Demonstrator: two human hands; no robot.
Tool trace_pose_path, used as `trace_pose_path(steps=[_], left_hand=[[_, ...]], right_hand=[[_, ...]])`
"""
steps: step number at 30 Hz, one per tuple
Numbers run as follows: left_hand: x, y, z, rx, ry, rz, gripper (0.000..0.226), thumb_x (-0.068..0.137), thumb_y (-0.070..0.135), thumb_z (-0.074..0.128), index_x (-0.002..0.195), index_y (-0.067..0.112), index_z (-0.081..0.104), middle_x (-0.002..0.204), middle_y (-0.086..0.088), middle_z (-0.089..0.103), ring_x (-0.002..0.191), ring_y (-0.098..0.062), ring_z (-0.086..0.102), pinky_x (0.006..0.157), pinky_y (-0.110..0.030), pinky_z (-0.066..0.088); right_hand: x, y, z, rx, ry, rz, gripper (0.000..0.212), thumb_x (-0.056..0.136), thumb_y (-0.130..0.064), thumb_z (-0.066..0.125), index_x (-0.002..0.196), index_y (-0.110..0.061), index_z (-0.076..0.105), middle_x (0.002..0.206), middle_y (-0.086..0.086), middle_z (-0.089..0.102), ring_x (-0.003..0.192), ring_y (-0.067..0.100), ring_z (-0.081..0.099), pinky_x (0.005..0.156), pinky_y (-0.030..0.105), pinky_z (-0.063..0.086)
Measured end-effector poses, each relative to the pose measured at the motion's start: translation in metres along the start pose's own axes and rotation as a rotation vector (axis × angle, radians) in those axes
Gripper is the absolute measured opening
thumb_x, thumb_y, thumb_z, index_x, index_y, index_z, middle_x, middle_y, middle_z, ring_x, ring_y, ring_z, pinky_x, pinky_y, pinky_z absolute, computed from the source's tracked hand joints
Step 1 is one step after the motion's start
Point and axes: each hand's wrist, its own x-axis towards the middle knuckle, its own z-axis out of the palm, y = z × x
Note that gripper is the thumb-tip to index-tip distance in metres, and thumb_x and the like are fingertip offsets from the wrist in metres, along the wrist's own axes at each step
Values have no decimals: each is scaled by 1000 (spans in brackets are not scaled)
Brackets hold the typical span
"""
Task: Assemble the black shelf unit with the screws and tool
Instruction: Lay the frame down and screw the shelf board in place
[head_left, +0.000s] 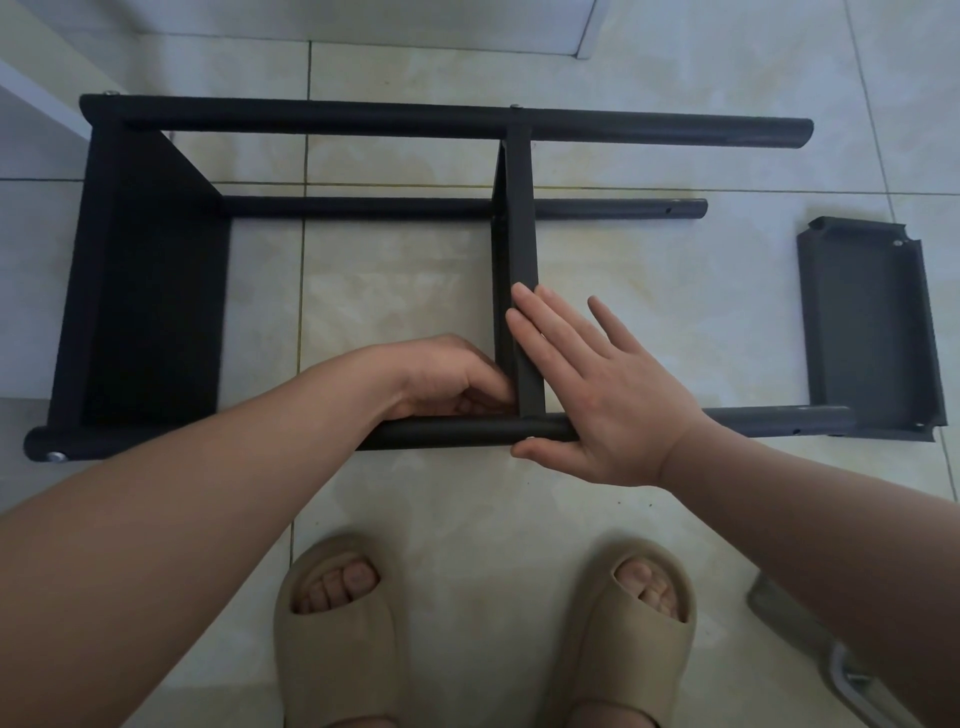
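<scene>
On the floor tiles: black shelf frame (150, 291) on its side, middle panel (519, 234) between its tubes.
Left hand (447, 379): fingers curled at the panel's joint with the near tube (457, 431); hold cannot be told.
Right hand (597, 395): flat, straight fingers against the panel, thumb by a screw (531, 439).
Spare panel (872, 332): right, beside the tube's end.

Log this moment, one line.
left hand curled at middle shelf | right hand flat against it | spare shelf loose on floor
</scene>
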Motion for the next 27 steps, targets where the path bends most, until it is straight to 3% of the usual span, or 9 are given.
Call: trace_pose_path(steps=[5,10,12,14,16,20,24,27], left_hand=[[-1,0,1,-23,-21,26,18,87,1,62,80,6,77,80,-13,74,73,-22,73,63,-24,56],[1,-2,0,41,-6,30,21,89,1,61,76,9,75,76,-11,72,70,-19,71,62,-23,55],[1,-2,0,40,-16,24,14,88,-1,60,87,0,74,75,-11,70,68,-19,69,63,-23,55],[1,-2,-2,15,-22,20,21,87,-5,57,104,-13,66,75,-14,68,67,-20,68,63,-24,55],[0,-2,-3,-1,-39,17,26,87,-6,56,109,-18,62,76,-16,67,67,-20,69,62,-24,55],[-2,1,-1,-31,-99,21,20,90,-1,57,89,1,77,80,-12,74,73,-20,73,64,-24,56],[2,-2,-2,61,-34,40,21,91,3,60,106,-10,69,84,-13,73,74,-20,71,65,-24,56],[4,-2,-2,62,-21,39,17,89,1,61,101,-7,70,82,-14,71,72,-21,70,67,-26,56]], right_hand=[[0,0,0,1,-4,2,102,90,-77,35,161,-6,14,170,8,2,157,24,2,123,57,17],[0,0,-1,5,-14,2,102,91,-77,35,161,-6,13,170,8,1,157,24,1,123,57,17],[0,0,-1,5,-18,3,102,91,-77,35,161,-6,12,170,8,0,157,24,0,123,56,16],[0,0,-1,4,-21,2,102,91,-77,35,161,-7,12,170,8,0,157,23,-1,124,56,16],[0,0,-1,3,-17,1,102,91,-77,35,161,-7,12,170,8,0,157,23,-1,124,56,16],[0,0,0,8,-8,-1,102,91,-77,35,161,-6,13,170,9,1,157,24,0,123,56,16],[0,0,-1,10,-4,0,102,91,-77,35,161,-6,15,170,9,3,157,24,2,123,57,17],[0,0,-1,8,-8,1,102,91,-77,34,161,-6,14,170,8,2,157,24,1,123,56,17]])
